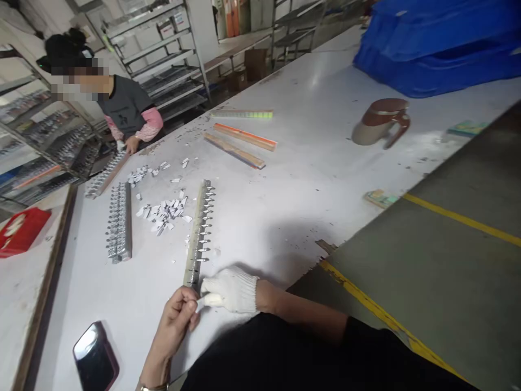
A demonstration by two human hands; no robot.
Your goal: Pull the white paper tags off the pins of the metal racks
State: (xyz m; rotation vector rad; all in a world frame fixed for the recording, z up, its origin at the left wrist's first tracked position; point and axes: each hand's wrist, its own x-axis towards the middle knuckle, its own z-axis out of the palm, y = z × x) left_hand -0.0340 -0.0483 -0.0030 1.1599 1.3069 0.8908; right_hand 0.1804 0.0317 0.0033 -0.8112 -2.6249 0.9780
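My left hand (177,317), bare, is closed in a pinch at the near end of a long pale strip (191,258). A small white piece (199,305) shows at its fingertips. Meeting it from the right is my right hand (230,290), in a white knitted glove, its fingers pressed together; what they hold is hidden. A row of small silvery pointed pieces (205,224) sticks out along the strip's right side, and dark marks show at its near part. Left of the strip lies a loose pile of small white pieces (165,213).
A second strip full of silvery pieces (118,222) lies left; a phone (95,355) is at the near left. Flat bars (244,136), a brown-lidded mug (376,122) and blue sheeting (435,49) sit farther off. A co-worker (130,108) handles another strip across the table.
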